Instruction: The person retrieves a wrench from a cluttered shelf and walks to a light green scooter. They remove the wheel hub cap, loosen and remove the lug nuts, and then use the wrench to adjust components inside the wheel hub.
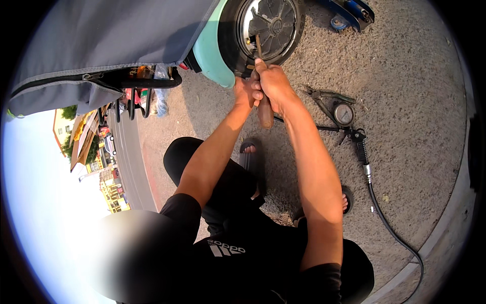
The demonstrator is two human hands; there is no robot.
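My right hand [276, 87] is closed around a screwdriver [266, 115] with a worn brown handle. The handle's end sticks out below my fingers. A thin metal shaft [258, 45] reaches from my hands up to the rim of a black wheel [273, 25], by the valve. My left hand [244, 92] is closed right beside my right one, at the tyre's near edge. What it grips is mostly hidden; a brown piece shows between the two hands. A turquoise fender [211, 58] curves along the tyre's left side.
On the rough pavement to the right lie pliers [324, 97] and a round pressure gauge [343, 114] on an inflator with a black hose [387, 220]. A blue metal stand [352, 16] is at the top. Grey fabric [116, 35] hangs at upper left, beside a road [131, 162].
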